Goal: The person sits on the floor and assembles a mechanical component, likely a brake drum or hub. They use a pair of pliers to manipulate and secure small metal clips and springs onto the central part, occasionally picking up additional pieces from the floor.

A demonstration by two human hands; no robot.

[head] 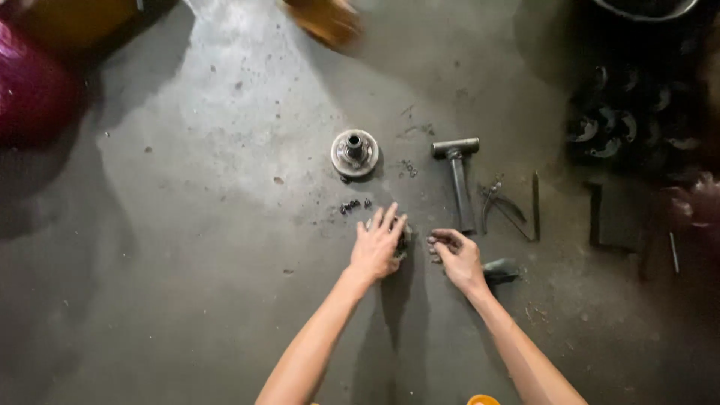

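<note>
My left hand (379,244) lies flat with fingers spread over a dark metal part (403,240) on the concrete floor, mostly covering it. My right hand (454,253) hovers just to its right, greasy fingers curled loosely; whether it pinches something small is unclear. A round metal hub (354,152) with a centre bore sits on the floor beyond my hands. Several small dark bolts (354,204) lie between the hub and my left hand. A steel hammer (459,180) rests just beyond my right hand.
Pliers (496,204) and a thin metal rod (535,214) lie right of the hammer. A dark rag-like lump (501,270) sits by my right wrist. Dark metal parts (626,124) are piled at the far right, a magenta bag (30,90) at far left.
</note>
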